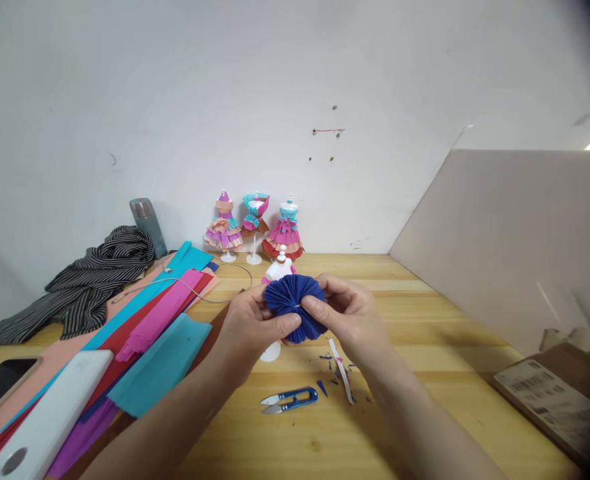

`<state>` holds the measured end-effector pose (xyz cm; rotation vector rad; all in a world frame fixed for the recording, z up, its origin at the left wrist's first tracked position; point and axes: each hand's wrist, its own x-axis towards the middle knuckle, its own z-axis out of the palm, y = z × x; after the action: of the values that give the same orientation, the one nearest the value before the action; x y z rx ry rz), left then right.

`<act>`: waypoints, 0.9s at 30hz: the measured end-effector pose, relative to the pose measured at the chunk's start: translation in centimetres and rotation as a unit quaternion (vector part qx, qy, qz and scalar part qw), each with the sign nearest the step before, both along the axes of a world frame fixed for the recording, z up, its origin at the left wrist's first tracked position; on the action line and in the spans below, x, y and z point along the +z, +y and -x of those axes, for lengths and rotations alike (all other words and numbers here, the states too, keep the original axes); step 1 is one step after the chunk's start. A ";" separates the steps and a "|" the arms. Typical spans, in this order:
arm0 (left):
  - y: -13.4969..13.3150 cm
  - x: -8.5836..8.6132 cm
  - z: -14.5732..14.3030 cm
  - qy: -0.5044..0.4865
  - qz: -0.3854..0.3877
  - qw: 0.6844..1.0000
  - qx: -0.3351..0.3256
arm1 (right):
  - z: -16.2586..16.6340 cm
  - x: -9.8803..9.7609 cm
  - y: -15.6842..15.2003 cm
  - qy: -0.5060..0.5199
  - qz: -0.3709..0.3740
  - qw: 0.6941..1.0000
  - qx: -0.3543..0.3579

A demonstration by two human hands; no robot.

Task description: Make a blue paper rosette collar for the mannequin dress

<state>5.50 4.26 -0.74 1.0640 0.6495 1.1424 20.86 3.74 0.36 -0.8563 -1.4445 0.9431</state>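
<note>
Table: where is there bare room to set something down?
The widest bare stretch of table runs between the right hand and the cardboard box; a smaller one lies on the near side of the scissors. Paper, phone and scarf crowd the left, dresses the middle back, scraps the scissors' right.

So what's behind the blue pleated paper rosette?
Behind the blue pleated paper rosette, a small white mannequin shows above its edge and part of a white base below; whatever lies between is covered.
</note>
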 end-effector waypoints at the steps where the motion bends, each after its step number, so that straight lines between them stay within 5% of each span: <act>1: 0.0 0.0 0.0 0.004 -0.003 1.000 -0.003 | -0.1 0.1 0.0 -0.006 -0.006 1.000 0.007; 6: -0.2 0.2 0.3 0.006 -0.032 0.999 -0.012 | -0.3 0.1 0.1 -0.040 -0.030 0.999 0.007; 15: 0.0 0.3 0.3 0.108 -0.123 0.984 0.066 | 0.1 0.1 -0.3 -0.074 -0.075 0.994 -0.018; 23: 0.3 -0.2 0.3 0.042 -0.073 0.992 0.090 | -0.1 0.0 -0.5 -0.119 -0.082 0.988 -0.048; 27: 0.2 0.0 0.5 0.102 -0.139 0.979 0.105 | -0.5 0.3 -0.6 -0.173 -0.128 0.975 -0.045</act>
<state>5.00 4.44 -0.73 1.3901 0.7935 1.3450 21.38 3.12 0.66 -0.9140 -1.7642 0.5383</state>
